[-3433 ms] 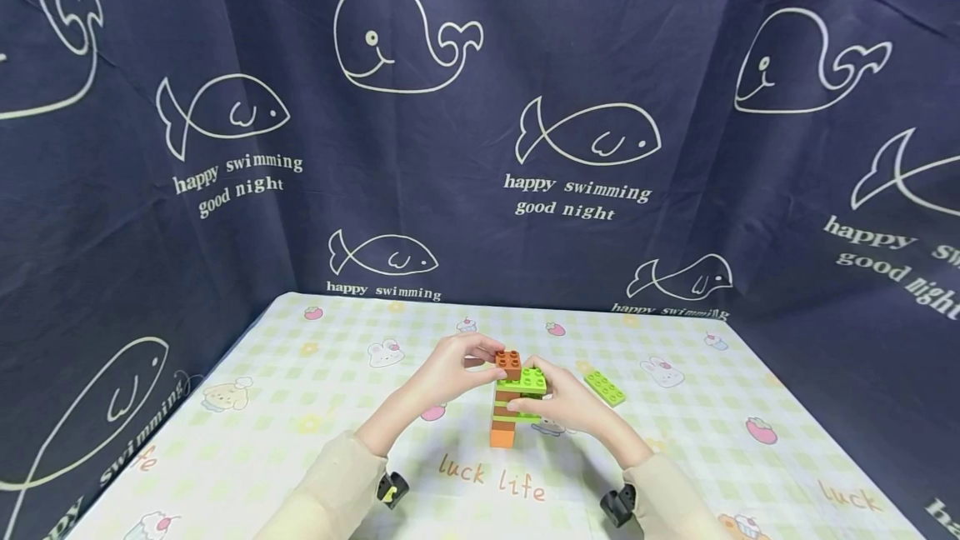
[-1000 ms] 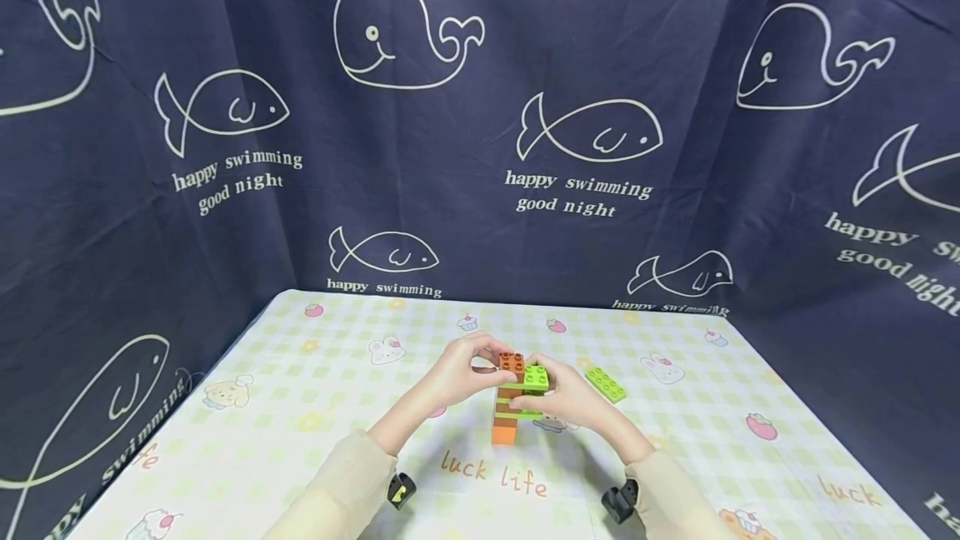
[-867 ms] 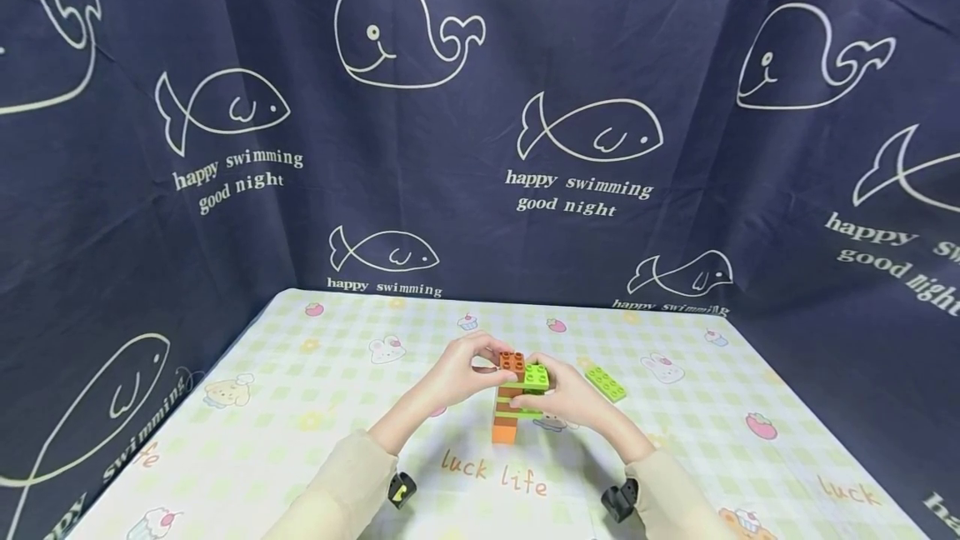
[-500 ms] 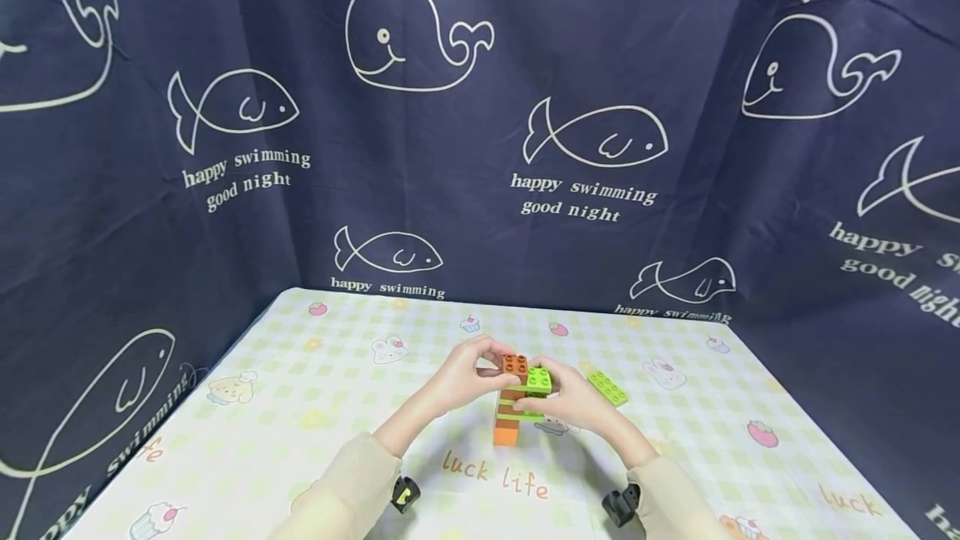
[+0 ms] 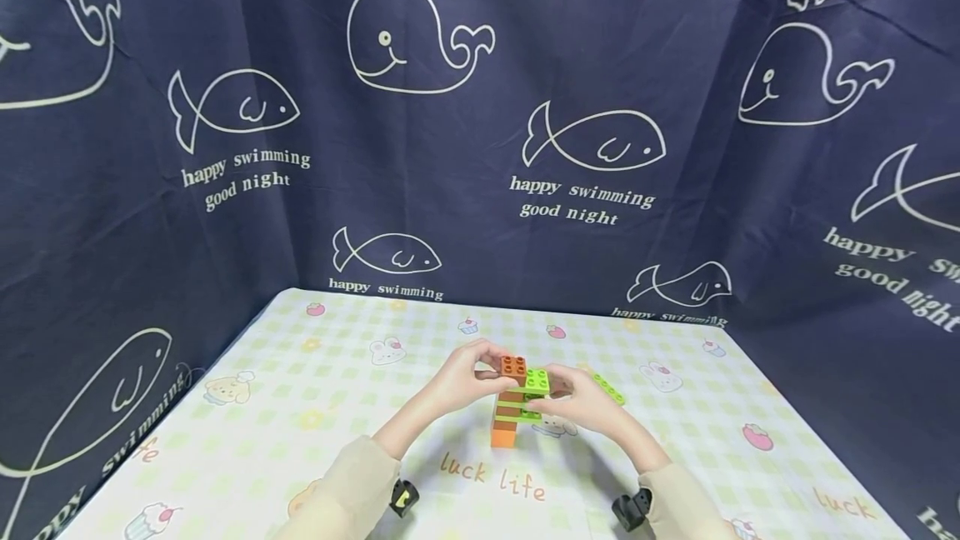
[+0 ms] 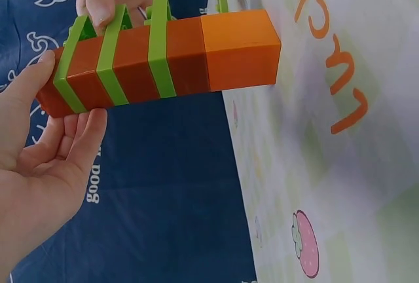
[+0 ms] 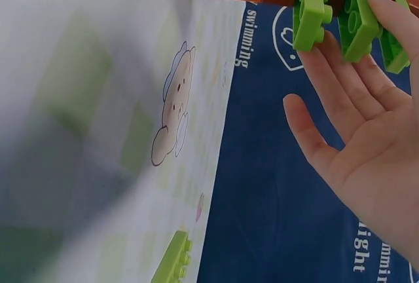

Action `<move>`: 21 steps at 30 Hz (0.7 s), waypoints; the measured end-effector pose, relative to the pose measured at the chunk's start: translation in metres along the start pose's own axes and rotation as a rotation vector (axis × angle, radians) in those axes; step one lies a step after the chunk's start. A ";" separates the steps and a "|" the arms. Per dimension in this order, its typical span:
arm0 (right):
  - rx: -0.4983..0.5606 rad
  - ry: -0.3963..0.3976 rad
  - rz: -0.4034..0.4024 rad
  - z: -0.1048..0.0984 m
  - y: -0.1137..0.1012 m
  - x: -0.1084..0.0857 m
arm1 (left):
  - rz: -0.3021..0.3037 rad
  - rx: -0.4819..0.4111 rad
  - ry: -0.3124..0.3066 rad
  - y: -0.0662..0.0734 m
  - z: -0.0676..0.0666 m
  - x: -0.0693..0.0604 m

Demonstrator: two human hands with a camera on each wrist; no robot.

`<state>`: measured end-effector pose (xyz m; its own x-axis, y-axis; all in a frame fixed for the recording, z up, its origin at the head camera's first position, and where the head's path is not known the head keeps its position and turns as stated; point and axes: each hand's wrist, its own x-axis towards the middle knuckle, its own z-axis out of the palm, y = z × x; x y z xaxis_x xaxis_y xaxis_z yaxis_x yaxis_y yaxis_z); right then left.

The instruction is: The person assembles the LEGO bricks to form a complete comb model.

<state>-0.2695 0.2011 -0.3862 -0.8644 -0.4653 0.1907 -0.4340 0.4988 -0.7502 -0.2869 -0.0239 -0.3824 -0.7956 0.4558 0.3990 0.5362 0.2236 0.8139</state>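
Observation:
A tower of toy building blocks [image 5: 504, 433] stands on the table. An orange brick [image 6: 242, 50] forms its base, with brown bricks and green plates alternating above. The green plates [image 7: 311, 11] stick out to the right, their studs showing. My left hand [image 5: 461, 377] pinches the top brown brick [image 5: 513, 367], thumb on the near side and fingers on the far side. At the tower's right side is my right hand [image 5: 581, 398]. Its thumb [image 7: 386, 1] touches or nearly touches the middle green plate, while its fairly straight fingers lie by the plates' far side.
A loose green plate [image 5: 609, 390] lies on the table behind my right hand, which partly hides it. The checked tablecloth [image 5: 300, 357] covers the table. A dark blue printed curtain [image 5: 480, 148] hangs at the back and sides.
The left hand has pushed the brown brick down onto the top green plate's left end since the earliest frame. Just now the right hand has shifted right, its thumb sliding off the brown column.

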 end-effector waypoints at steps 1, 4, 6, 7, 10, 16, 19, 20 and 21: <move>-0.006 0.004 0.003 0.000 0.000 -0.001 | -0.002 -0.008 -0.002 -0.001 0.000 0.000; -0.005 0.004 0.003 -0.001 0.002 -0.002 | -0.005 -0.009 -0.003 -0.002 0.001 -0.001; 0.003 0.008 -0.009 -0.002 0.010 -0.002 | -0.011 -0.007 -0.006 -0.003 0.001 -0.001; 0.007 0.008 -0.018 -0.003 0.011 -0.003 | -0.016 -0.007 -0.008 -0.003 0.001 -0.001; 0.018 0.009 -0.030 -0.006 0.014 -0.005 | -0.029 0.002 -0.015 -0.004 0.000 -0.001; 0.010 0.008 -0.017 -0.010 0.017 -0.008 | -0.049 0.014 -0.025 -0.007 -0.001 0.000; 0.001 0.022 -0.002 -0.013 0.019 -0.011 | -0.059 0.020 -0.024 -0.008 -0.001 0.000; -0.001 0.029 0.004 -0.014 0.020 -0.012 | -0.062 0.023 -0.023 -0.008 -0.001 0.000; 0.001 0.034 0.006 -0.015 0.022 -0.012 | -0.068 0.028 -0.023 -0.008 -0.001 0.000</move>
<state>-0.2718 0.2285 -0.3956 -0.8750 -0.4374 0.2075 -0.4287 0.5009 -0.7519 -0.2915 -0.0263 -0.3883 -0.8241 0.4583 0.3328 0.4890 0.2790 0.8265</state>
